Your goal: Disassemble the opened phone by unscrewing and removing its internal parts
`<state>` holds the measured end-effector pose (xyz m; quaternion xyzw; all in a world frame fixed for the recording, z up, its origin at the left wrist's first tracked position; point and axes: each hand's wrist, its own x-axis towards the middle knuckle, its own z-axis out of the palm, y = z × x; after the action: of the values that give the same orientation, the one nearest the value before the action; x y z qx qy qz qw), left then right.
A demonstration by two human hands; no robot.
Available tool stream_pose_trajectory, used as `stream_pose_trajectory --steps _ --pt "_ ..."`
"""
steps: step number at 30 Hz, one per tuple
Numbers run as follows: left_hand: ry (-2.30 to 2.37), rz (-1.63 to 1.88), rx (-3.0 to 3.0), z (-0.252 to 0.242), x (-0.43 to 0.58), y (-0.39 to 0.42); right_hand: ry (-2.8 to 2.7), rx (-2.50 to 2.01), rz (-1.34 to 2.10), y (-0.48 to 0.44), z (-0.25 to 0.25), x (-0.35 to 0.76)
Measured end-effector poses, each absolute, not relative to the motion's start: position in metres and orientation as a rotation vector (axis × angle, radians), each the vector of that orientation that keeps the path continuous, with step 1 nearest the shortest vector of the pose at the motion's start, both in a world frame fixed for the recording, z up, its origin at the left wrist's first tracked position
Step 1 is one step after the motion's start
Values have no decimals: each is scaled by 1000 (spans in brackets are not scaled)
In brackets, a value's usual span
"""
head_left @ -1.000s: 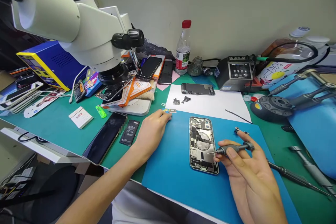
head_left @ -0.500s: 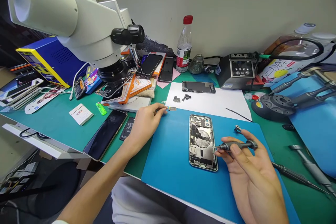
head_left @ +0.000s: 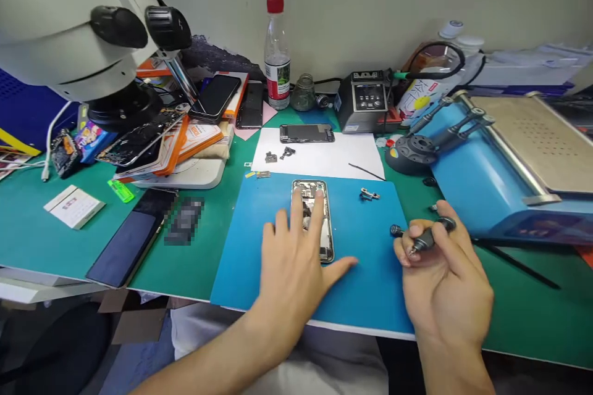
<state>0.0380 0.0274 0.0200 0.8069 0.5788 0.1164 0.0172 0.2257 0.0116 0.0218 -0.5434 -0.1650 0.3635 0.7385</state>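
An opened phone (head_left: 327, 231) with its inner parts showing lies on the blue mat (head_left: 241, 259). Over it my left hand (head_left: 294, 253) is spread, the index and middle fingertips at the phone's upper end, partly covering it. Whether they press on it I cannot tell. To the right, my right hand (head_left: 447, 278) is closed around a small dark screwdriver (head_left: 427, 239), held off the phone. A small camera module (head_left: 369, 195) rests on the mat between the phone and that hand. Small metal pieces (head_left: 263, 174) sit at the mat's far left corner.
White paper (head_left: 324, 163) behind the mat carries a phone screen (head_left: 306, 133) and small black parts (head_left: 287, 152). A microscope (head_left: 92, 31) overhangs the left. A bottle (head_left: 278, 74) and a soldering station (head_left: 364, 102) stand behind; a round-based holder (head_left: 412, 154) is at right.
My left hand has gone from the small pieces at the mat's corner to over the phone, fingers now spread. My right hand has drawn the screwdriver rightward, away from the phone. The view has turned right.
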Motion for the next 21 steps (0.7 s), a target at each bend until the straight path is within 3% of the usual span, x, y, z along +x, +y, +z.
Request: stream_pose_trajectory --steps 6,13,21 --pt "1669 498 2307 17 16 36 -304 -1090 570 5 23 235" --pt "1311 602 2189 25 -46 27 -281 -1109 670 4 22 237" --pt "733 168 2332 32 -39 61 -456 -1259 811 19 28 229"
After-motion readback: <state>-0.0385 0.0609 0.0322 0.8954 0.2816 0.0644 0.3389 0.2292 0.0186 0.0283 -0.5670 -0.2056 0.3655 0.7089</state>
